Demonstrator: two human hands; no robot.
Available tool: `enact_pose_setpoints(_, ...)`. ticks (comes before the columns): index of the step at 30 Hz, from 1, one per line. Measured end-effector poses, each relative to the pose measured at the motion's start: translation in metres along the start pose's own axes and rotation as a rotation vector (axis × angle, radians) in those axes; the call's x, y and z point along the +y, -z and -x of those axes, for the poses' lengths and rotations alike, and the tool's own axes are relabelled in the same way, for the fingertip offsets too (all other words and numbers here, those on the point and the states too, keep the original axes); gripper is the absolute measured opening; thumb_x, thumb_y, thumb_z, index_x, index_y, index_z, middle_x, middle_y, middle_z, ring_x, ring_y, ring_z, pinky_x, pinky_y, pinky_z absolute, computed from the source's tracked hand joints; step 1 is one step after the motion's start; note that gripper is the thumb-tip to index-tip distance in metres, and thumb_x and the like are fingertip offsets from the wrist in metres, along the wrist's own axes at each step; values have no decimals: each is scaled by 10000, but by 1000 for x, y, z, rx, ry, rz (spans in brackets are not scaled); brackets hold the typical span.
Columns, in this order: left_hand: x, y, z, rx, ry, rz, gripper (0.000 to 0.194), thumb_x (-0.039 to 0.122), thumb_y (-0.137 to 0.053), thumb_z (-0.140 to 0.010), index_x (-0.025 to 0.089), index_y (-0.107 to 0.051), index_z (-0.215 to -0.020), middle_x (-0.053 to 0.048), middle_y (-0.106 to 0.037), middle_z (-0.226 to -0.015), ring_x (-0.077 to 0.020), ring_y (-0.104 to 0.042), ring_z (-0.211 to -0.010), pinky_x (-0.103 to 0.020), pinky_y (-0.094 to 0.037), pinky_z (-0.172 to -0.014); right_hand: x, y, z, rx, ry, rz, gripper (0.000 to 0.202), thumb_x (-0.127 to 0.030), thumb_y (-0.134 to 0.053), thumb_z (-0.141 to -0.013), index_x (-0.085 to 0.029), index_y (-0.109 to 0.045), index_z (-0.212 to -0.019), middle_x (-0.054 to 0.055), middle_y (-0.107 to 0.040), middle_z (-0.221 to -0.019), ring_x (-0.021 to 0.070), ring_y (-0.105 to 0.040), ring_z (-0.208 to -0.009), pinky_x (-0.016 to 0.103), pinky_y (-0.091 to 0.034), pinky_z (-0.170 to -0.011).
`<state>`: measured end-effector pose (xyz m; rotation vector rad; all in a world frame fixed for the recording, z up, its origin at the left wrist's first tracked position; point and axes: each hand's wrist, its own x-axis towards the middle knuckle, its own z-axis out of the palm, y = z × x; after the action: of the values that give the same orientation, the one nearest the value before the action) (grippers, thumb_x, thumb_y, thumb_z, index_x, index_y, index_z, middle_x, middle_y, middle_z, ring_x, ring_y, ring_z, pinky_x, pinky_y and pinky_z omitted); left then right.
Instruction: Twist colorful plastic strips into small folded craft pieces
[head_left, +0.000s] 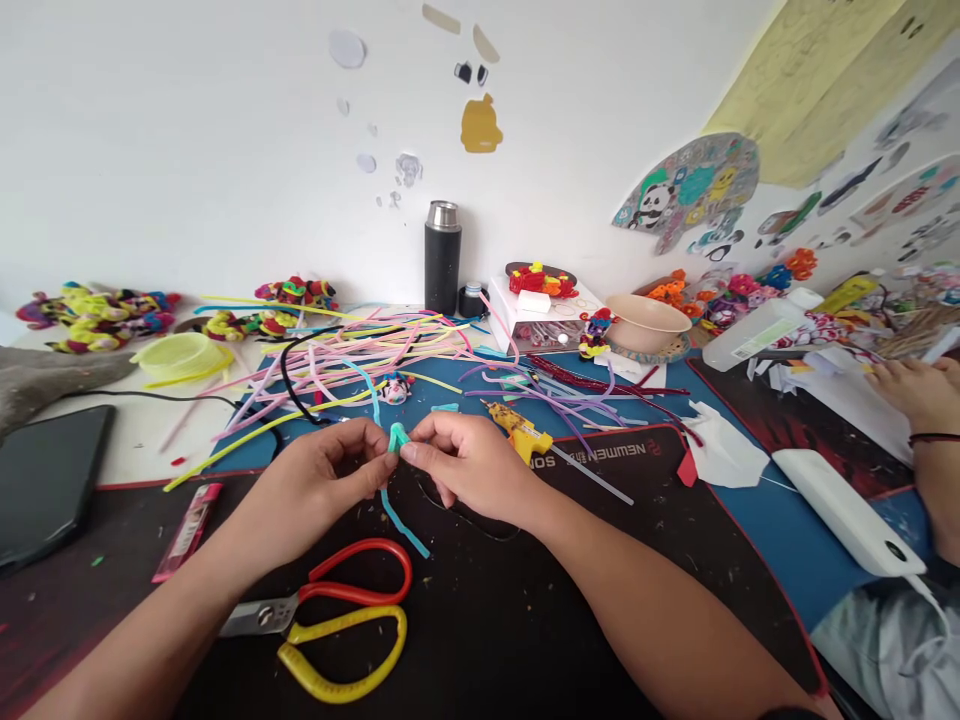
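A bent turquoise pipe cleaner (pixel 398 436) is pinched between my two hands above the dark mat. My left hand (pixel 334 470) grips its left side, thumb against fingertips. On the other side my right hand (pixel 465 450) pinches it with thumb and forefinger. A blue pipe cleaner (pixel 405 525) hangs below my left fingertips; whether it joins the turquoise piece I cannot tell. Scissors (pixel 349 590) with one red and one yellow handle lie nearest me, under my left forearm. Behind my right hand rests a yellow glue gun (pixel 523 432) with a clear glue stick in its rear.
Many loose pipe cleaners (pixel 352 345) cover the mat's far side. A black flask (pixel 442 260) stands by the wall. At left are a tablet (pixel 56 480) and a pink packet (pixel 187 532). At right, another person's hand (pixel 911 390) is near a white device (pixel 847 510).
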<state>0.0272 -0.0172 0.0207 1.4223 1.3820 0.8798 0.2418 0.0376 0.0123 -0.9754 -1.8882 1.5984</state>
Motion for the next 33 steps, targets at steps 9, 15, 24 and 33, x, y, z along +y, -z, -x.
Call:
enact_pose_setpoints(9,2,24,-1,216,-73,-105,370,582,-766,-878,224,-696,-817,4,-669,-730,-181,-572,-674,-265,-459,-613,-4,0,2,4,-20,180,208,-372,-659,-1055,-208,-701,-932,-69,-585,-609,98,-575,-492,224,-376,-536)
enact_pose_setpoints(15,8,14,-3,167,44,431,400,492,-962,-700,219,-692,-810,-33,-750,-702,-193,-671,-635,-251,-518,-549,-2,-1,2,-86,-14,-2,199,-363,-657,-1058,-207,-672,-935,-76,-578,-626,88,-560,-467,208,-409,-501)
enact_pose_setpoints(24,10,5,1,49,-9,232,403,501,-956,-766,222,-732,-951,-5,-742,-903,-170,-674,-684,-288,-578,-649,2,-4,2,-84,-17,12,230,-407,-694,-1036,-209,-680,-920,-71,-589,-599,102,-573,-485,217,-421,-519)
enact_pose_setpoints(33,0,10,-2,-9,-27,69,475,596,-863,-823,231,-750,-1106,-78,-804,-1067,-288,-733,-998,-360,-585,-850,1,-5,-1,83,64,203,181,-335,-699,-1023,-209,-766,-913,-58,-587,-583,108,-549,-506,245,-354,-545)
